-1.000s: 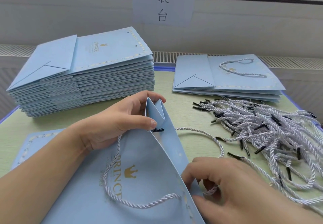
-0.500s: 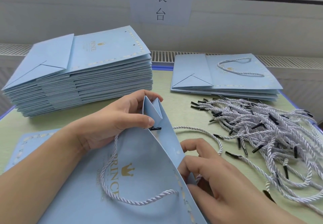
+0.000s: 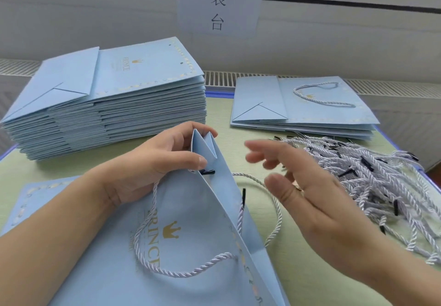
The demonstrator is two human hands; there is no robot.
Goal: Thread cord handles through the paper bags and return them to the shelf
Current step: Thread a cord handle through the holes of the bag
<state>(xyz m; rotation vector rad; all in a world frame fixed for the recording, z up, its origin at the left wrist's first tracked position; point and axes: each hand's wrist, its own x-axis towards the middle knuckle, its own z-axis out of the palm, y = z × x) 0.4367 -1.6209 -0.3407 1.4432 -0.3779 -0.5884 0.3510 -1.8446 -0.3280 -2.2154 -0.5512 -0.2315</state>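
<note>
Bag (image 3: 191, 246) mouth is pinched by the left hand (image 3: 152, 169), keeping it raised for threading; right hand (image 3: 307, 186) hovers spread, empty, beside the cords (image 3: 372, 174).

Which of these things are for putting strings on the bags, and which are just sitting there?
For the job:
- paper bag held by the left hand
- cord pile
- tall bag stack
- finished bags
- right hand, open

Just there:
- wall sign
- radiator grille
</note>
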